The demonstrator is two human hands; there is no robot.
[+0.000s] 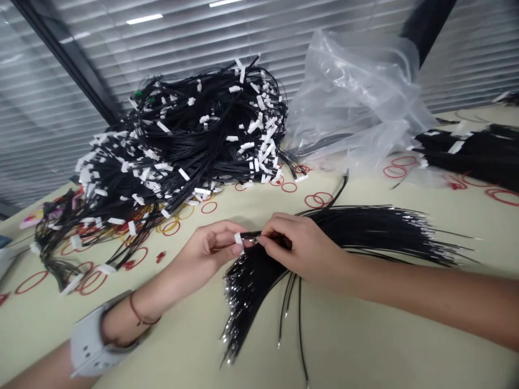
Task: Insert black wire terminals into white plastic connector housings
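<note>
Between the thumb and fingers of my left hand [214,243] is a small white connector [238,239], with black wires at its right side. My right hand [298,243] pinches a thin black wire [253,239] close to its metal tip, right beside the connector. Whether the tip sits inside the connector, I cannot tell. Under both hands lies a thick bundle of loose black wires [259,286] with bare metal terminals at both ends. A few single wires [300,324] stray from it toward the front.
Behind my left hand rises a big heap of black cables with white connectors [203,129]. Red rubber bands [318,200] are scattered over the pale table [182,335]. A clear plastic bag [357,92] stands at the back, and more black cables [474,151] lie at the right.
</note>
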